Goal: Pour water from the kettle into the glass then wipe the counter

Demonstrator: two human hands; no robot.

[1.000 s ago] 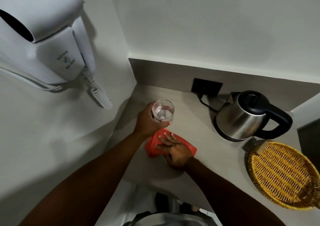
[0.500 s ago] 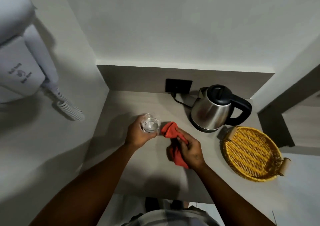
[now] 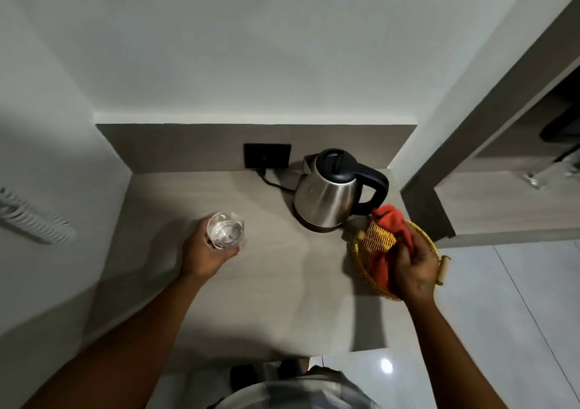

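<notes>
My left hand [image 3: 202,251] grips a clear glass [image 3: 225,230] with water in it, over the left half of the grey counter [image 3: 273,298]. A steel kettle [image 3: 329,198] with a black lid and handle stands upright at the back right, plugged into a black wall socket [image 3: 266,155]. My right hand [image 3: 414,267] holds a red cloth [image 3: 392,220] over the yellow wicker tray [image 3: 376,239] at the counter's right end. The cloth drapes across the tray, its top close to the kettle's handle.
White walls close the counter in at the left and back. A coiled white cord [image 3: 34,220] hangs on the left wall. A grey cabinet panel [image 3: 420,201] rises just right of the kettle. White floor tiles [image 3: 502,314] lie beyond the counter's right edge.
My right hand has carried the red cloth from the middle of the counter, beside the glass, rightward onto the wicker tray. The glass stays in my left hand. The view has swung right.
</notes>
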